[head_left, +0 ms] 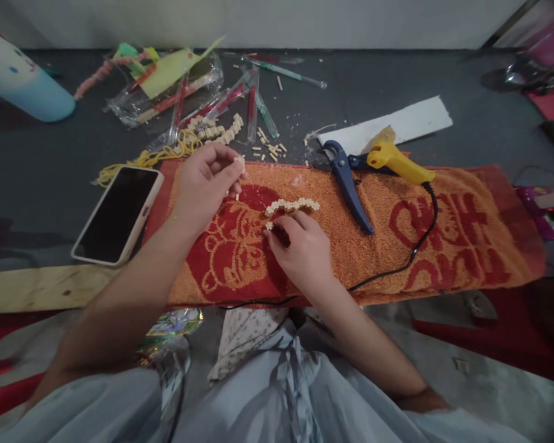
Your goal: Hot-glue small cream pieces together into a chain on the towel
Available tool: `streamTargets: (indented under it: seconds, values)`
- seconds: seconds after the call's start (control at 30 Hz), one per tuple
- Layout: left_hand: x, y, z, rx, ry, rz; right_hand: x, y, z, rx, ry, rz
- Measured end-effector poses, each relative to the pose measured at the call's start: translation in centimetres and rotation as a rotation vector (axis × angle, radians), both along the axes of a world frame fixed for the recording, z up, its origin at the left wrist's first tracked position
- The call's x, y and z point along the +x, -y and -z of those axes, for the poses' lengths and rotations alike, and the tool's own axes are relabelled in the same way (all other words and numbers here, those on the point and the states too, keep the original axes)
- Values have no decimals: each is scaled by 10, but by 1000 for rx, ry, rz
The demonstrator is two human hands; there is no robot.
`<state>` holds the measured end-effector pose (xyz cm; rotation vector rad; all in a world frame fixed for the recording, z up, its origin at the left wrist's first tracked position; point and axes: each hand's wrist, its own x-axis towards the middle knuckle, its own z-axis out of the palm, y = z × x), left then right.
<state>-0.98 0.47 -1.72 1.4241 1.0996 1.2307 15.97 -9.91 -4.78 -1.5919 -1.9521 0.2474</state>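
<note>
- Pale, wood-like bits are forming a bumpy strip (293,206), which is lying across the middle of the orange towel (378,231); the clock directions below are counting from it.
- That strip is looking light and fairly stiff, yet probably fragile at its small joints, so it is calling for a gentle hold along its long sides near the middle, rather than a squeeze or twist at one end. Its rough surface is suggesting little slipping.
- At six o'clock, close by, the right hand (305,249) is pinching a small pale cluster (269,226) between thumb and forefinger; being so tiny, it is likely weighing almost nothing and needing only fingertip pressure on opposite sides.
- Between nine and ten o'clock, the left hand (208,181) is pressing thumb and forefinger together on a small pale piece (240,163), whose exact shape the fingers are partly hiding.
- At eleven o'clock, loose pale bits (273,150) are lying scattered beyond the towel.
- Toward three o'clock, a blue cutter (348,184) is resting partly on the towel, and a yellow glue gun (399,162) is lying past it.
- Far out at nine o'clock, a phone (117,215) is overlapping the towel's edge.
</note>
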Motion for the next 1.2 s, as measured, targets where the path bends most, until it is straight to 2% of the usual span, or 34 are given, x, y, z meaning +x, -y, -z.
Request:
streamTargets:
  seconds: [0.33,0.8,1.2]
  values:
    - [-5,0,2,21,-122,50,-3,4,2,75,96,-34]
    - [-1,-1,1,22,-4,16,-2,3,3,130,94,-33]
    - [-4,2,1,25,-86,40,-1,-1,-1,15,-36,3]
